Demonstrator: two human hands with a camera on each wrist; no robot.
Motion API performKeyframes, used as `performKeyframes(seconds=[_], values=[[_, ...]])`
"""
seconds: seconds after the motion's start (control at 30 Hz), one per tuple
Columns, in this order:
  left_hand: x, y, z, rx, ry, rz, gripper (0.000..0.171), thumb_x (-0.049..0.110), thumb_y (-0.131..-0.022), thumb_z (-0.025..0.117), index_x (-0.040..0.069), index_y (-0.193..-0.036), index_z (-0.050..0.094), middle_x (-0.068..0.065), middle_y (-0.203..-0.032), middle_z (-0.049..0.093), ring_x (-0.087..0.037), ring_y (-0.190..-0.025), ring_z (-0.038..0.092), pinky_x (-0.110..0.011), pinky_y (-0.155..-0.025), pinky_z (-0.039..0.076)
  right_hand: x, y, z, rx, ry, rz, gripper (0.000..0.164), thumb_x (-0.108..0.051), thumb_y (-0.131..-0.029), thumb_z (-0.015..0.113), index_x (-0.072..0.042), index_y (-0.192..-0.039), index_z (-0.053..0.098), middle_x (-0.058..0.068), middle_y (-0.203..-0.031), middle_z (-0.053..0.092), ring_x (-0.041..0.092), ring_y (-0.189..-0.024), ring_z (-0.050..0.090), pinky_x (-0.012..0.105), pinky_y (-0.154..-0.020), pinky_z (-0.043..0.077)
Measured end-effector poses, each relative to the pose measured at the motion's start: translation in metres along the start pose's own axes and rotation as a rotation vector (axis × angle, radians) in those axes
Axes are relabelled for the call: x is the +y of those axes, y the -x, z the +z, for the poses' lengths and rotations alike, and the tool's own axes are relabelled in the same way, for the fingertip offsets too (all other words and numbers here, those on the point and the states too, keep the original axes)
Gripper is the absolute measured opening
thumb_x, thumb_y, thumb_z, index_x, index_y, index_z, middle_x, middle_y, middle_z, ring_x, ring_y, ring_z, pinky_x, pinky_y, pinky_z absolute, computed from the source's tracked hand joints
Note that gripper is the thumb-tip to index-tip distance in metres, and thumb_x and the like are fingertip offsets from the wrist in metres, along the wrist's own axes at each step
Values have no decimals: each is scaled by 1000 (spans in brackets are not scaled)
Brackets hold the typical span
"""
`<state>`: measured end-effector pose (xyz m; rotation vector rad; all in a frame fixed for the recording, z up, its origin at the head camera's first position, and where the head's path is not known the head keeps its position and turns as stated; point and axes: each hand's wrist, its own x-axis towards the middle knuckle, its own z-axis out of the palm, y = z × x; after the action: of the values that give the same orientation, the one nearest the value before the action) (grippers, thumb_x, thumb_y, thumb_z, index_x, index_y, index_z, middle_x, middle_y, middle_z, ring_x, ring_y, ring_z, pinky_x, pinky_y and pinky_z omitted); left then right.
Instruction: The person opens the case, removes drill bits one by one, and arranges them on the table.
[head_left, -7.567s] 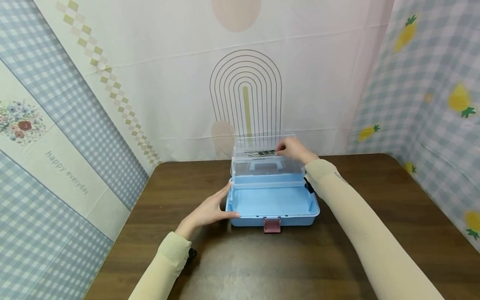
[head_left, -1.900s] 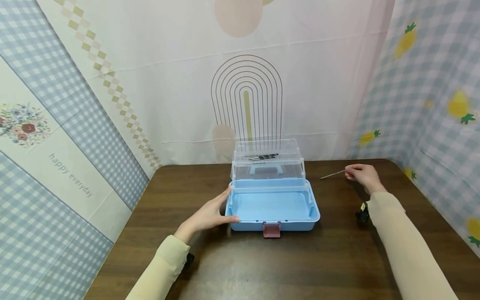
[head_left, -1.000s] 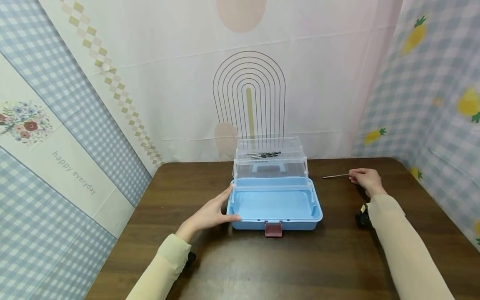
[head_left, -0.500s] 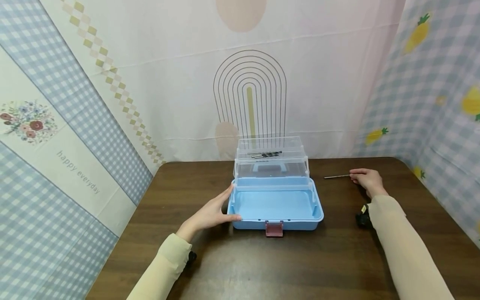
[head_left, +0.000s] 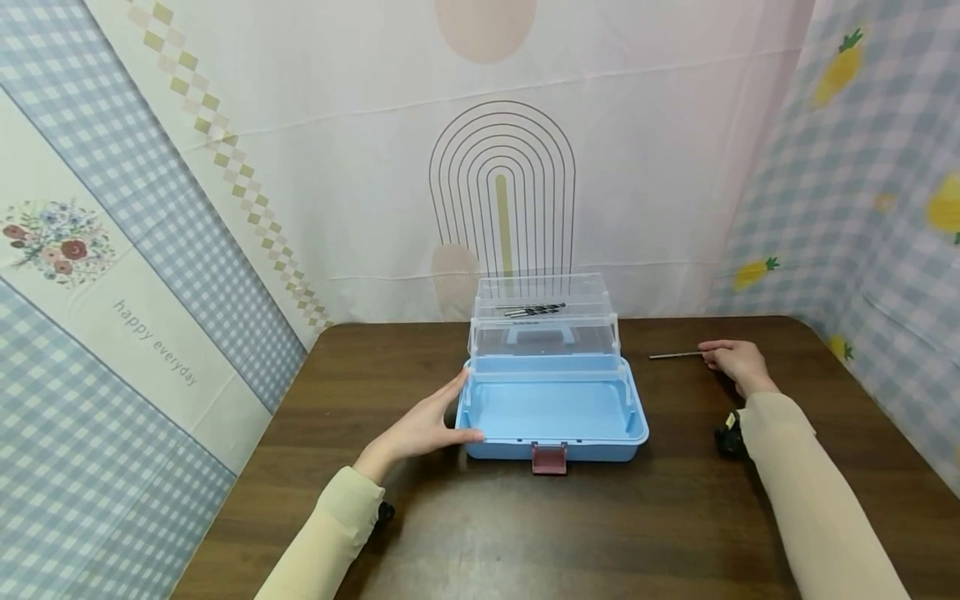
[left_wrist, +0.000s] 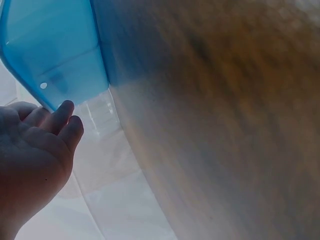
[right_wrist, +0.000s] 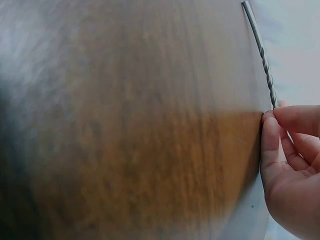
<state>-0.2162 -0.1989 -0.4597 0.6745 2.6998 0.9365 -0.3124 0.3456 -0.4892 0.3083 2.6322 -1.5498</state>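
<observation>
In the head view, a light blue toolbox [head_left: 555, 410] stands with its clear lid and clear tray raised at the back. Several drill bits [head_left: 535, 311] lie in the clear tray. My left hand [head_left: 416, 427] rests on the toolbox's left end, fingers spread along the side and thumb on the front rim; in the left wrist view, the fingertips [left_wrist: 64, 110] are by the blue side wall. To the right of the box, my right hand [head_left: 738, 363] pinches a single drill bit [right_wrist: 261, 50] at its fluted end. The shank points left, low over the table or touching it.
The brown wooden table [head_left: 585, 533] carries the box. A pink latch [head_left: 549, 460] hangs down at the box's front. Patterned cloth [head_left: 360, 200] hangs behind the table and at both sides.
My right hand has left the clear tray with a drill bit and moved right, low over the table. Lately the bit has swung to lie nearly level. My left hand has stayed at the toolbox.
</observation>
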Motion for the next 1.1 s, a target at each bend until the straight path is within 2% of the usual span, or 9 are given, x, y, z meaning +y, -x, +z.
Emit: performKeyframes(seconds=[0.13,0.23,0.3,0.37,0.47,0.57,0.8,0.93,1.1], values=[[1,0,0,4,-2,5,113,66,-81,73,32,-163,4,9,-167,6,-17,-151,18,-48,-118,26,-1,2,-1,-10,36,4,42,-10,-102,48,8,-140,54,25,-134,56,-2,-79,59,25,-76,54],[1,0,-1,2,0,1,113,67,-81,73,32,-163,4,11,-167,6,-16,-151,17,-48,-118,25,-3,3,-1,-25,50,9,43,-12,-103,47,8,-141,53,28,-140,51,1,-83,59,34,-85,54],[1,0,-1,2,5,0,113,67,-81,73,32,-163,4,12,-167,5,-15,-151,17,-48,-118,25,-3,4,-2,-39,55,5,43,-13,-104,46,8,-141,53,30,-143,48,8,-90,61,42,-91,52],[0,0,-1,4,10,3,113,66,-81,74,32,-163,4,12,-166,5,-15,-151,17,-48,-118,25,-4,5,-3,-57,58,-2,43,-12,-104,44,8,-142,52,32,-144,46,21,-101,63,48,-97,49],[-1,0,-1,3,6,3,113,66,-81,74,33,-163,3,14,-166,5,-13,-150,17,-47,-118,25,-4,6,-4,-84,69,-8,43,-11,-105,41,10,-142,50,34,-146,43,40,-118,55,54,-101,45],[-2,-1,0,1,-3,7,113,67,-81,73,33,-163,3,13,-166,5,-14,-150,17,-46,-118,26,-3,7,-4,-98,69,-5,43,-9,-105,39,11,-142,49,35,-147,41,46,-126,49,55,-104,43],[-1,-1,-1,5,5,8,113,66,-81,74,32,-163,4,11,-166,6,-15,-151,17,-47,-118,25,-4,8,-3,-100,96,-38,42,-10,-106,41,13,-141,49,35,-143,46,48,-126,49,55,-102,44],[-1,0,-1,2,6,14,112,64,-82,74,31,-163,4,11,-166,5,-16,-151,17,-47,-118,25,-2,8,-3,-105,165,-98,42,-13,-104,49,13,-136,54,35,-137,51,49,-121,51,55,-98,45],[-1,0,0,2,3,16,112,65,-82,73,32,-163,3,10,-167,5,-16,-151,17,-47,-118,25,-3,8,-4,-102,251,-162,38,-12,-103,54,14,-130,58,38,-135,50,52,-119,49,58,-96,43]])
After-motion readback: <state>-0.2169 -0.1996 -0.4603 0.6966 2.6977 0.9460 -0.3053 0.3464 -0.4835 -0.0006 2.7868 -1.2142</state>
